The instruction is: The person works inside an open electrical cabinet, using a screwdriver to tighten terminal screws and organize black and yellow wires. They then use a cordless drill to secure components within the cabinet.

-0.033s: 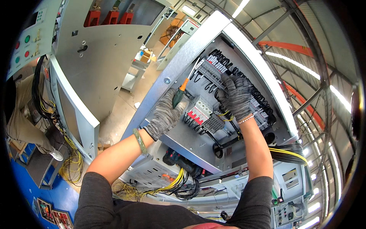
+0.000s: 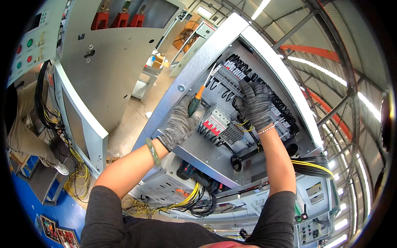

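Note:
My left hand, in a grey knit glove, is wrapped round a screwdriver with a dark green and orange handle. Its shaft points up to the left end of a grey terminal block inside an open metal cabinet. Over the right part of that block is my gloved right hand, its fingers bent inward and close together; what lies under the fingertips is hidden. Black wires with white markers run along the block's far side. Between my hands sits a circuit breaker with red levers.
Below the cabinet's near edge lies a dark power tool beside yellow and black wires. A wire bundle leaves at right. An open cabinet door stands at left, with a person's trouser leg beyond it.

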`<action>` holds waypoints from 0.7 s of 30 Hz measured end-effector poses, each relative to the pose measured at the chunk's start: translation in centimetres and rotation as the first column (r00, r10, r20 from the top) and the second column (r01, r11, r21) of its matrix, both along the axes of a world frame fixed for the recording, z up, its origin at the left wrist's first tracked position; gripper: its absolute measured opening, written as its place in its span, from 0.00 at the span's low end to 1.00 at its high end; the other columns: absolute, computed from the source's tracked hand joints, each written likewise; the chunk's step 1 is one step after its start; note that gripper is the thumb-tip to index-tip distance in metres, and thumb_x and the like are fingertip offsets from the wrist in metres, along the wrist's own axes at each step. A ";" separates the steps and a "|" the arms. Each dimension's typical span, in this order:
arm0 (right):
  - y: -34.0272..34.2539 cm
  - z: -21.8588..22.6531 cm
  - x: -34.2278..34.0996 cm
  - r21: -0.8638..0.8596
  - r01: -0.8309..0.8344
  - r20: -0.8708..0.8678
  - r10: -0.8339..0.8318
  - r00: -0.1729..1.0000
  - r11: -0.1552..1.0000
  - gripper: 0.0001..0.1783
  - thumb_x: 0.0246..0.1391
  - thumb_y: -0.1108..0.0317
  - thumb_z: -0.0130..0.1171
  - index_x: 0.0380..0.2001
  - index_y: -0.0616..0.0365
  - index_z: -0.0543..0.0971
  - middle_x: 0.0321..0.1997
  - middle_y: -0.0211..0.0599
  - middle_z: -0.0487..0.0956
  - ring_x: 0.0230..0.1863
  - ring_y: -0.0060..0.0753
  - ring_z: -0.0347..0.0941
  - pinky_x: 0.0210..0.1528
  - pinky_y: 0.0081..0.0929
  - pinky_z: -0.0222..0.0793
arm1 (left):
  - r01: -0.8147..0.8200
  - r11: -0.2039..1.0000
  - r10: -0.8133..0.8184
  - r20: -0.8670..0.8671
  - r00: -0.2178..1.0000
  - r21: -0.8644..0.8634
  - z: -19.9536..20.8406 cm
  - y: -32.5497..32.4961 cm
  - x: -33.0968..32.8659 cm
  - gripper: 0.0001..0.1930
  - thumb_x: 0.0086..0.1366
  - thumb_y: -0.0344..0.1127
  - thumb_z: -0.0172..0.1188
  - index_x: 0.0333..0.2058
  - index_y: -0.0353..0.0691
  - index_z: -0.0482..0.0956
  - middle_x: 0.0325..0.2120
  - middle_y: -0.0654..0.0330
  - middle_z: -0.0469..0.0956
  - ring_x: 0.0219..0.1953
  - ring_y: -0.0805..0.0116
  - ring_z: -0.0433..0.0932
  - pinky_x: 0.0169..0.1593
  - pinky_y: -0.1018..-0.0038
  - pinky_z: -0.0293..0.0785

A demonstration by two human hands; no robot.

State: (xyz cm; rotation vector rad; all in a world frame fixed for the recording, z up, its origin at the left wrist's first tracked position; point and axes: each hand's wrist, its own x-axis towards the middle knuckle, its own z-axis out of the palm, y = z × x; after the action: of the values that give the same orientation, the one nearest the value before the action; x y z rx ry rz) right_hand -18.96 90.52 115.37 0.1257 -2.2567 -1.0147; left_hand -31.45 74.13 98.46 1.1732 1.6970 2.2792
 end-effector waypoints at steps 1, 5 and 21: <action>-0.2 0.1 -0.1 -0.005 0.018 0.001 -0.018 1.000 1.000 0.30 0.37 0.63 0.65 0.50 0.48 0.76 0.42 0.38 0.76 0.44 0.46 0.71 0.48 0.45 0.66 | 0.026 0.998 -0.027 0.011 1.000 0.055 -0.2 1.1 -0.3 0.15 0.63 0.35 0.60 0.46 0.35 0.73 0.31 0.56 0.74 0.33 0.65 0.74 0.41 0.68 0.73; -1.2 -0.1 -0.1 -0.026 0.115 0.012 -0.115 0.993 0.993 0.32 0.37 0.63 0.65 0.52 0.47 0.75 0.44 0.38 0.76 0.45 0.46 0.70 0.50 0.45 0.64 | 0.042 0.995 -0.036 -0.060 0.998 0.092 0.9 2.3 -0.1 0.16 0.60 0.29 0.61 0.46 0.35 0.72 0.34 0.53 0.75 0.36 0.63 0.75 0.45 0.68 0.73; -4.5 0.0 -1.3 -0.042 0.224 -0.022 -0.225 0.974 0.974 0.31 0.44 0.56 0.64 0.54 0.48 0.73 0.47 0.39 0.75 0.49 0.45 0.71 0.53 0.46 0.65 | 0.273 0.962 -0.271 -0.195 0.943 -0.016 3.9 1.9 -3.4 0.42 0.55 0.33 0.61 0.67 0.39 0.52 0.59 0.39 0.63 0.63 0.46 0.62 0.66 0.64 0.57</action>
State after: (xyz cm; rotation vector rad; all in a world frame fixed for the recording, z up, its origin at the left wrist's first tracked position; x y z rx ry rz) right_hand -20.30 85.99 115.35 -0.1627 -2.3027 -1.0793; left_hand -34.85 76.05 102.41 1.5708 1.4667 2.0686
